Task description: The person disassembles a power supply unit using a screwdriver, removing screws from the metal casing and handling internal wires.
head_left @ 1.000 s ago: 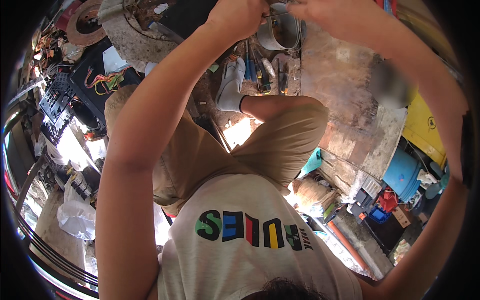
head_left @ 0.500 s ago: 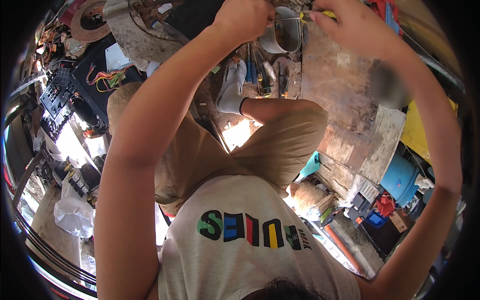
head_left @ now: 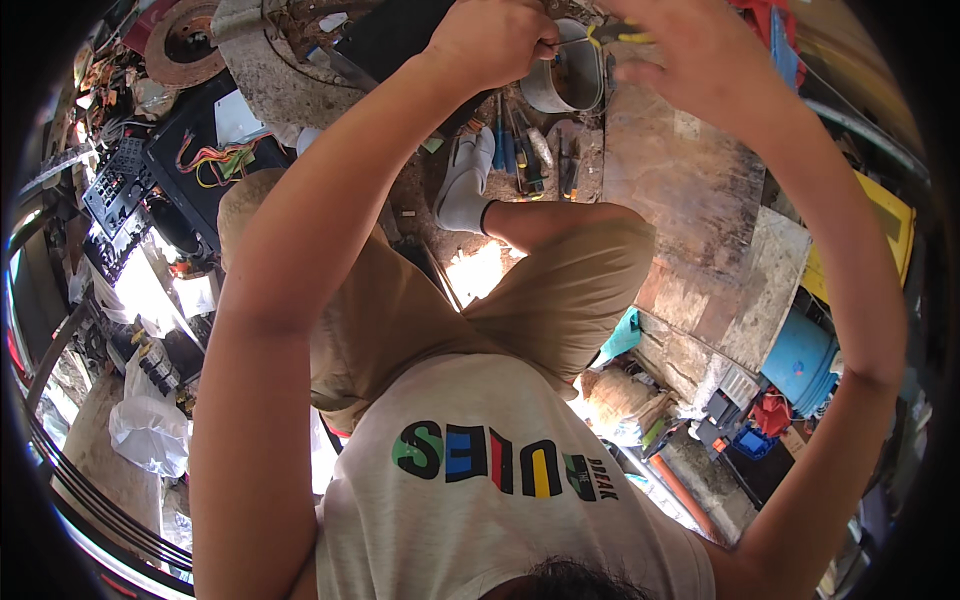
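At the top edge, my left hand (head_left: 492, 42) is closed in a pinch on a thin strip or wire (head_left: 573, 42), which points right. My right hand (head_left: 700, 60) is to its right, slightly blurred, with its thumb held out and its upper fingers running out of view. A yellow-handled tool (head_left: 635, 37) shows at those fingers; its working end is too small to make out. Below and between the hands is a grey-white oval container (head_left: 548, 92) with some small things inside.
Several hand tools (head_left: 520, 150) lie by my foot. A worn wooden board (head_left: 680, 180) is at right, near a blue bucket (head_left: 800, 355) and a yellow case (head_left: 885, 240). Left are a black computer case with coloured wires (head_left: 215, 165) and a rusty disc (head_left: 188, 40).
My right thumb has come away from the yellow handle, and the right hand and forearm have shifted left. My left hand has stayed nearly in place, still pinching.
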`<state>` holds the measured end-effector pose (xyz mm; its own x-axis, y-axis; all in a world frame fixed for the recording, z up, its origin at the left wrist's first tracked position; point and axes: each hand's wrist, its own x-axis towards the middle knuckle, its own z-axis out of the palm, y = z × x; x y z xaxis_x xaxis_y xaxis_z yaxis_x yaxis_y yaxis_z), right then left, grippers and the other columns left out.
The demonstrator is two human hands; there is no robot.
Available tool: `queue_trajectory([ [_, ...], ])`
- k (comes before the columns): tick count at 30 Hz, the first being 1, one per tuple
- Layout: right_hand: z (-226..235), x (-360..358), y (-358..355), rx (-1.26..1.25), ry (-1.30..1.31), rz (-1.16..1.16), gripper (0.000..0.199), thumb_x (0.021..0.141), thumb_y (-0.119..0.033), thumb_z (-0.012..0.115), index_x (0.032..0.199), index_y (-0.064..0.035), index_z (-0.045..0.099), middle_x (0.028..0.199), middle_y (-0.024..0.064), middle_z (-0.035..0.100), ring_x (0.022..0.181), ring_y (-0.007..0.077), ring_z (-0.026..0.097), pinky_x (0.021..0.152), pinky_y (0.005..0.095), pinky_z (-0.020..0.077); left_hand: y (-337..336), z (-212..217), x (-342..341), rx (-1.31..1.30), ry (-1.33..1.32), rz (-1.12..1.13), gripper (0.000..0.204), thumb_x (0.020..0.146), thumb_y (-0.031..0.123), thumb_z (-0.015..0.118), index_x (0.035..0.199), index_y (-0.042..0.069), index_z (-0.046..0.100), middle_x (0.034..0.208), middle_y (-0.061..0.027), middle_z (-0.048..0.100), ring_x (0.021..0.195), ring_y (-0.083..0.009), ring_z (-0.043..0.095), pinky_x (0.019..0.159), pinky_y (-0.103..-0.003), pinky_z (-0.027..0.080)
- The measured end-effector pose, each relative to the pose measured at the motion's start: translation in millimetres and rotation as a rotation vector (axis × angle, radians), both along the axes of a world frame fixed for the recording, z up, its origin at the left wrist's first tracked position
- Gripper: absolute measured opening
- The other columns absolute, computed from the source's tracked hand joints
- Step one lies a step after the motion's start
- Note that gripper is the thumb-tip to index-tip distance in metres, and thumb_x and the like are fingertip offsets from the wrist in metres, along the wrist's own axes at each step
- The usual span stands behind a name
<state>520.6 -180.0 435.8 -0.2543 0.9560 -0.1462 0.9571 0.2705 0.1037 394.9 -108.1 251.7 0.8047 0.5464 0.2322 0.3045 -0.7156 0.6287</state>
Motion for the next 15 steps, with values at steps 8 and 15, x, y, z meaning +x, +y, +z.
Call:
queue_trajectory([
  [8,14,10,4,-0.206,0.191,0.121,0.018,0.084,-0.007,0.067,0.102,-0.0053,0.065,0.093,0.0144,0.061,0.095,0.036,0.063,0.085,0.0406,0.0515,1,-7,-6,0.063,-0.088,0.003,0.012,0.079,0.02,0.069,0.086,0.013,0.077,0.091,-0.0091,0.072,0.091,-0.0293,0.07,0.08,-0.044,0.055],
  [15,4,5,6,-0.128,0.13,0.156,0.025,0.083,-0.003,0.063,0.107,-0.005,0.059,0.093,0.0151,0.06,0.096,0.0364,0.062,0.085,0.0431,0.0513,2,-6,-2,0.013,-0.023,-0.007,0.01,0.077,0.017,0.071,0.082,0.011,0.077,0.091,-0.0102,0.072,0.09,-0.03,0.07,0.082,-0.043,0.056],
])
